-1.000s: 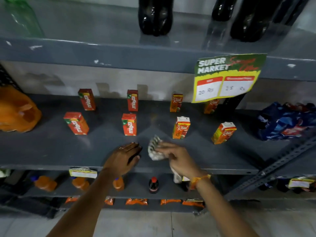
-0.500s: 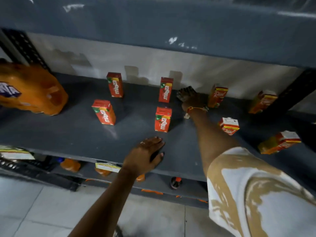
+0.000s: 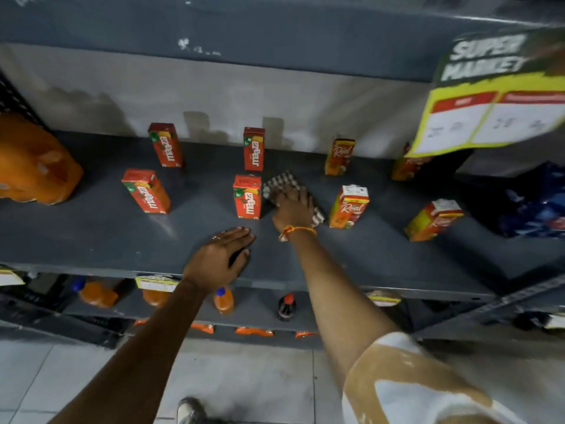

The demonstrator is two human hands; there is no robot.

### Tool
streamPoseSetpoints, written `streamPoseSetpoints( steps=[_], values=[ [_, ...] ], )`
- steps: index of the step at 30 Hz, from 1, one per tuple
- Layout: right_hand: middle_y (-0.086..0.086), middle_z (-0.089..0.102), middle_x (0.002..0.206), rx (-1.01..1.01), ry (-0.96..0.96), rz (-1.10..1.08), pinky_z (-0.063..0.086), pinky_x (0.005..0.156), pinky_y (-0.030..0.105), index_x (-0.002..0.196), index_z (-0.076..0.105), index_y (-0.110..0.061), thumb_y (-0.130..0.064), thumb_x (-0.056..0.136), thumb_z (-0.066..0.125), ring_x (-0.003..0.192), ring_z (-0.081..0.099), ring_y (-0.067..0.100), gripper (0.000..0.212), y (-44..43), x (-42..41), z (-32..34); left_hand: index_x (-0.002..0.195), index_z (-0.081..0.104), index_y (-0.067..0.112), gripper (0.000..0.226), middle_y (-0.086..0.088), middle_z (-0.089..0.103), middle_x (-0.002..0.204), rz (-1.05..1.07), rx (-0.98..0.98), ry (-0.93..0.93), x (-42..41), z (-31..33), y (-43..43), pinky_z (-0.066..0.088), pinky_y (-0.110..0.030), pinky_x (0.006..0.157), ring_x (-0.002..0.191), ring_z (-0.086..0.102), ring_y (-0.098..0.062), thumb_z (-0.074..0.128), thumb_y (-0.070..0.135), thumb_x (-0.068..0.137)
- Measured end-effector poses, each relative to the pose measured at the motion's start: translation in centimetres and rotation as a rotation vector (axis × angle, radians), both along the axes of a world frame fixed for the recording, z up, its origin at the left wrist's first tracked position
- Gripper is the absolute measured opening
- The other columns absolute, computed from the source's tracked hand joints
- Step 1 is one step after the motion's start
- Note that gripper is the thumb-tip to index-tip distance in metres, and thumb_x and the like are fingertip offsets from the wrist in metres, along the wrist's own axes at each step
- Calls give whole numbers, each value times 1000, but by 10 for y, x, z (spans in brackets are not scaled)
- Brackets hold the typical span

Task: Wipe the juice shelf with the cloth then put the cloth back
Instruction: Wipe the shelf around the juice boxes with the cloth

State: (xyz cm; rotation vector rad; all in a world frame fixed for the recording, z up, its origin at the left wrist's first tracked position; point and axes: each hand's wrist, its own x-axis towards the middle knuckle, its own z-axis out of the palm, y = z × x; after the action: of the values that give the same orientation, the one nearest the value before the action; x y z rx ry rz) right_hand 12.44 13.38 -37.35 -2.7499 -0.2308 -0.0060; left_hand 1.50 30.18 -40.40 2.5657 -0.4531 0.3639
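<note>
Grey shelf (image 3: 91, 240) fills mid-frame, cartons standing spaced apart. At centre, right hand (image 3: 292, 209) presses flat on the cloth (image 3: 281, 182) between two cartons (image 3: 247, 197); left hand (image 3: 220, 261) rests spread, empty, near the front edge. Wiping is underway; next strokes probably must skirt the cartons.

cloth (image 3: 282, 182) half hidden under right hand (image 3: 293, 208) | price sign (image 3: 495, 96) blurred, cut off at right edge | far-right carton (image 3: 408, 168) partly hidden
</note>
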Motion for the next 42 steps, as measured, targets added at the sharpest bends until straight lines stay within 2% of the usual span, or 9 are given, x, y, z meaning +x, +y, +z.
streamPoseSetpoints(
  steps=[3, 7, 13, 18, 23, 28, 35, 39, 42],
  values=[
    [2, 24, 156, 43, 23, 1, 10, 120, 49, 140, 35, -29, -12, 82, 51, 144, 13, 34, 63, -2, -40, -1, 117, 62, 15, 56, -6, 60, 125, -9, 10, 9, -1, 0, 0, 34, -30, 103, 121, 48, -17, 29, 52, 92],
    [2, 29, 155, 84, 26, 25, 13, 120, 50, 139, 38, -29, -7, 80, 51, 144, 16, 33, 64, -8, -86, -7, 116, 62, 11, 49, -9, 61, 124, 18, 8, 24, -4, 2, -1, 39, -35, 101, 120, 50, -21, 36, 43, 91],
    [9, 53, 139, 180, -64, 228, 27, 117, 48, 124, 58, -20, 12, 66, 52, 133, 40, 36, 66, -31, -161, -3, 110, 65, 4, 47, -15, 65, 117, 91, -9, 35, -12, 5, 1, 38, -31, 97, 113, 56, -29, 35, 31, 86],
    [4, 59, 133, 346, 6, 358, 25, 113, 19, 120, 62, -18, 24, 61, 45, 128, 47, 18, 74, -42, -183, 27, 107, 67, 6, 45, -14, 64, 117, 55, 36, 17, -20, 6, 15, 37, -32, 97, 112, 56, -30, 35, 30, 86],
    [9, 46, 144, 216, -56, 105, 21, 121, 36, 128, 55, -16, 21, 68, 46, 137, 34, 23, 71, -40, -134, 26, 104, 69, 7, 43, -16, 64, 117, -3, 39, 63, -21, 13, 26, 31, -29, 97, 112, 56, -34, 40, 33, 85],
    [10, 45, 145, 103, -20, 202, 19, 120, 42, 131, 52, -19, 18, 68, 45, 138, 34, 34, 73, 3, -152, 1, 108, 68, 13, 45, -10, 62, 121, -40, 50, 101, -19, 13, 64, 28, -27, 101, 118, 51, -27, 40, 39, 85],
    [-1, 42, 146, 327, 105, 328, 9, 116, 13, 131, 52, -17, 19, 67, 38, 140, 32, 13, 75, 88, -167, 18, 114, 64, 17, 49, -6, 61, 124, -91, 77, 102, -13, 15, 149, 43, -36, 99, 121, 49, -20, 38, 47, 87],
    [-9, 45, 135, 600, 39, 92, 20, 110, 2, 128, 55, -13, 27, 70, 34, 133, 37, 5, 73, 141, -148, 54, 123, 56, 16, 62, -8, 56, 130, -162, 160, 105, -16, 14, 198, 37, -37, 102, 123, 47, -24, 18, 54, 94],
    [7, 52, 138, 619, -42, -38, 20, 103, -4, 127, 55, -8, 26, 75, 36, 130, 41, 12, 65, 176, -96, 72, 124, 56, 16, 59, -7, 57, 129, -148, 164, 99, -22, 13, 237, 29, -32, 103, 122, 48, -23, 17, 51, 96]
  ],
)
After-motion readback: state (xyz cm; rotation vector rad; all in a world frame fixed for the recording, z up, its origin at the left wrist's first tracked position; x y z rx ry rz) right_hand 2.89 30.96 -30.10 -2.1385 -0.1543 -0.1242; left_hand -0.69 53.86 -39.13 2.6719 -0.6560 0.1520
